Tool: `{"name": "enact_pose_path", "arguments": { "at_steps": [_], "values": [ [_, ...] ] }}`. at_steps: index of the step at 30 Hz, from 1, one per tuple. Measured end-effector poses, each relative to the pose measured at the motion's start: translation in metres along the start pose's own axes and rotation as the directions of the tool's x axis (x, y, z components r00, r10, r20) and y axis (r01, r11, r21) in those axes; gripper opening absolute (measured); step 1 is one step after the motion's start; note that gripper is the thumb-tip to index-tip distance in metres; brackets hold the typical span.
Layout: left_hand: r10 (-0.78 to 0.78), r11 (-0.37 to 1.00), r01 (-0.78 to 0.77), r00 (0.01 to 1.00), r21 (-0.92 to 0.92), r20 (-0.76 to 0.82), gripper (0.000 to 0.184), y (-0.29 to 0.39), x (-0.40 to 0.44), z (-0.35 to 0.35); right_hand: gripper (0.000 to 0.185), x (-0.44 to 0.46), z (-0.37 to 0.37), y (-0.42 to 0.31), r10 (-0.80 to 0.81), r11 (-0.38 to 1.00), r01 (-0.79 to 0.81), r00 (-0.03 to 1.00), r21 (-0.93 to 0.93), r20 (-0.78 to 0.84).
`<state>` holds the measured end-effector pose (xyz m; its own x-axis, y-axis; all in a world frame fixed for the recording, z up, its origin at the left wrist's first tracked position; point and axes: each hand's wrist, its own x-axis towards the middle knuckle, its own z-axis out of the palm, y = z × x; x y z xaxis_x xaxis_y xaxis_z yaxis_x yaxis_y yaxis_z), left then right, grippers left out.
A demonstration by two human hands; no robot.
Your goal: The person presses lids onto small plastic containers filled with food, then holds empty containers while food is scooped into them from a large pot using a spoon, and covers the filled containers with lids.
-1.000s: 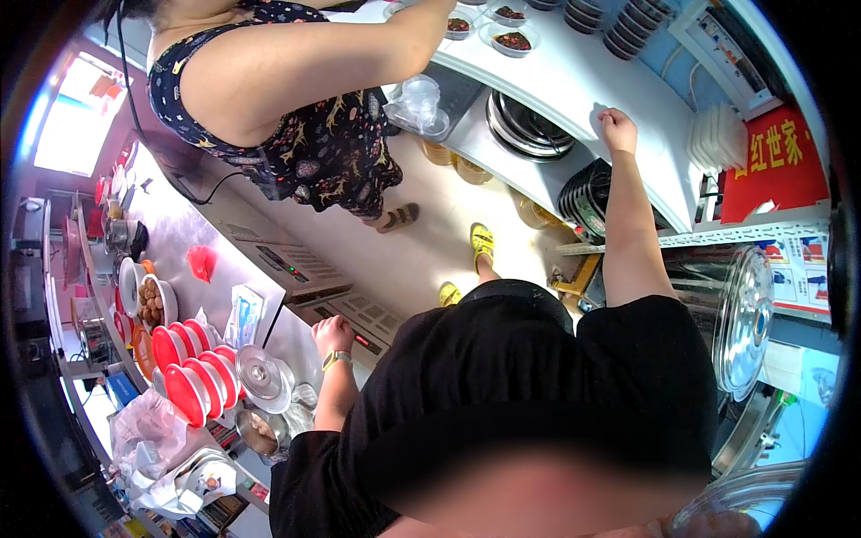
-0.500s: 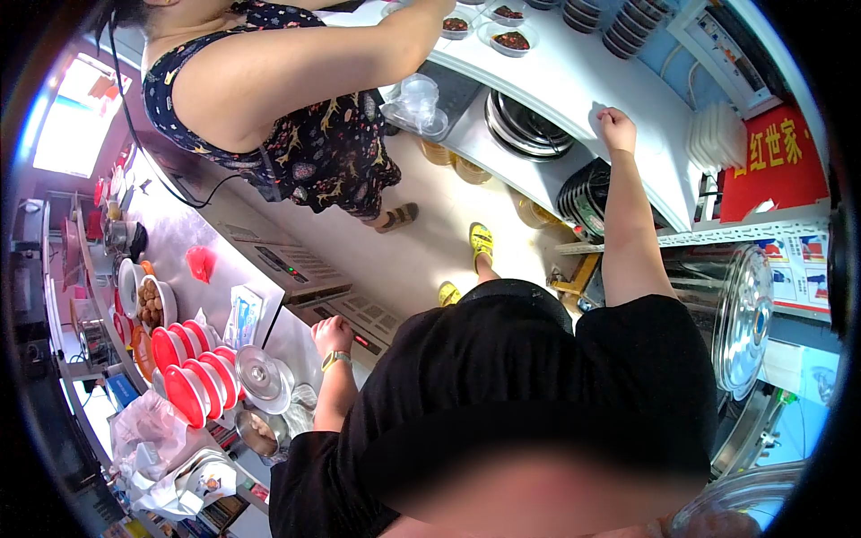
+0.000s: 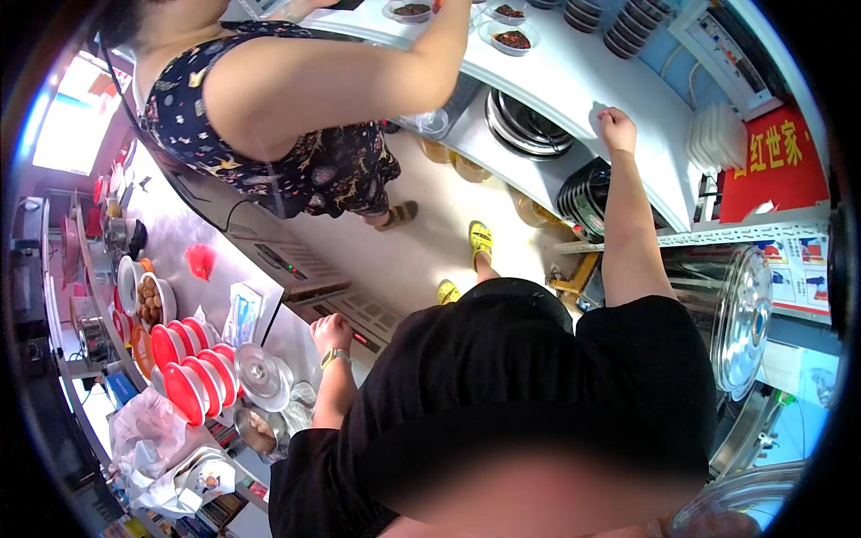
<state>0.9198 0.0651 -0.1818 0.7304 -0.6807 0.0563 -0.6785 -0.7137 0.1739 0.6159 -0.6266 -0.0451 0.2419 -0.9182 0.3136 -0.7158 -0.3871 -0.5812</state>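
Note:
My left hand [image 3: 332, 334], below a wristwatch [image 3: 335, 357], rests at the edge of the steel counter [image 3: 300, 345] with its fingers curled in and nothing visible in them. Near it are a round metal lid [image 3: 261, 372] and several red-and-white round containers [image 3: 186, 393]. On the other side, my right hand [image 3: 617, 130] is closed in a fist on the edge of the white tabletop [image 3: 574, 94]; I see nothing held. Beneath that hand a stack of black trays [image 3: 585, 199] stands on the lower shelf. Small bowls of dark red food [image 3: 512, 39] sit farther along the tabletop.
A co-worker [image 3: 287, 117] in a patterned top stands at the upper left, reaching over the bowls. Stacked black bowls [image 3: 621, 40] stand at the back of the tabletop. A large metal pot [image 3: 740, 314] is at my right. A pale floor aisle [image 3: 426, 202] runs between the counters.
The co-worker has shifted to the right and lower, the arm now reaching farther over the bowls and covering clear containers seen before. My own hands have stayed in place.

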Motion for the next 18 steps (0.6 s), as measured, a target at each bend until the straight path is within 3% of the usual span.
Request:
{"name": "enact_pose_path", "arguments": {
  "at_steps": [10,11,12,13,14,16,17,18],
  "values": [
    [0.016,1.000,-0.016,1.000,0.002,0.007,0.007,0.002,0.002,0.001,0.022,-0.008,0.000,-0.005,-0.047,0.998,0.048,0.999,0.041,-0.027],
    [-0.009,1.000,0.006,0.993,0.029,0.116,0.006,0.003,0.001,-0.002,0.020,-0.009,0.000,-0.003,-0.183,0.982,0.185,0.982,0.036,-0.048],
    [-0.023,0.999,0.019,0.992,0.030,0.124,0.006,0.007,-0.001,-0.002,0.019,-0.011,0.001,0.001,-0.312,0.949,0.315,0.948,0.029,-0.067],
    [-0.006,0.997,-0.004,0.990,0.071,0.139,0.006,0.009,0.000,-0.004,0.019,-0.015,0.000,-0.002,-0.413,0.910,0.415,0.907,-0.001,-0.080],
    [0.037,0.992,-0.056,0.985,0.111,0.167,0.008,0.009,0.003,-0.005,0.019,-0.019,-0.002,-0.012,-0.390,0.921,0.390,0.918,-0.013,-0.075],
    [0.086,0.992,-0.108,0.960,0.070,0.266,0.013,0.006,0.000,-0.001,0.025,-0.039,-0.033,-0.026,-0.534,0.843,0.524,0.842,-0.120,-0.076],
    [0.069,0.992,-0.096,0.953,0.078,0.294,0.016,0.006,0.001,0.001,0.025,-0.048,-0.047,-0.017,-0.513,0.853,0.499,0.856,-0.157,-0.069],
    [0.038,0.993,-0.070,0.950,0.092,0.309,0.020,0.011,0.007,0.006,0.032,-0.050,-0.058,-0.014,-0.459,0.858,0.400,0.879,-0.323,-0.130]
  ]
}}
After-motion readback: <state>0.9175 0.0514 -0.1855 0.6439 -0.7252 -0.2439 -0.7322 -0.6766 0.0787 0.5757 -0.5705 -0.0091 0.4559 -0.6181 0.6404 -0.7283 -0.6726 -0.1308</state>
